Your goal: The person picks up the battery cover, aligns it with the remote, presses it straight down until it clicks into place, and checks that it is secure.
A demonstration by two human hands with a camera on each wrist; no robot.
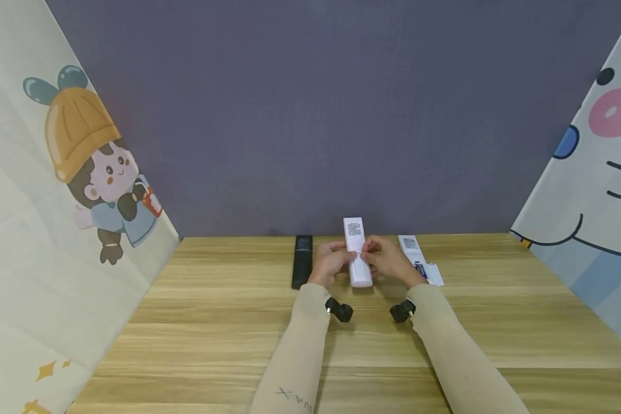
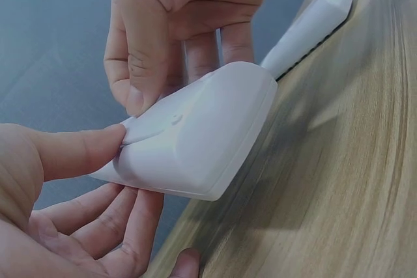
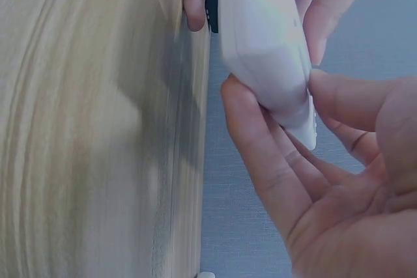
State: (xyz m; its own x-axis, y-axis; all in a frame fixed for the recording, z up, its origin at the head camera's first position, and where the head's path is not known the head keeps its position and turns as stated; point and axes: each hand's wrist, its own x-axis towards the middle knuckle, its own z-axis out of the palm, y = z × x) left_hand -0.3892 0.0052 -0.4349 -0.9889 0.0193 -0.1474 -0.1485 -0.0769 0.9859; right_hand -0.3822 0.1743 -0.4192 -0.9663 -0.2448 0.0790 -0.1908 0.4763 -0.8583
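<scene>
White remote [image 2: 208,128] — fingers [image 2: 142,226] on 2 sides

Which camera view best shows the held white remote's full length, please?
The head view: the held white remote appears end to end. The left wrist view shows one end closely; the right wrist view crops it at the top.

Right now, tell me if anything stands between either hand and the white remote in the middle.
Nothing visible does: the left hand and the right hand both hold the middle white remote directly. The black remote lies to the left and the other white remote to the right, neither in between.
</scene>
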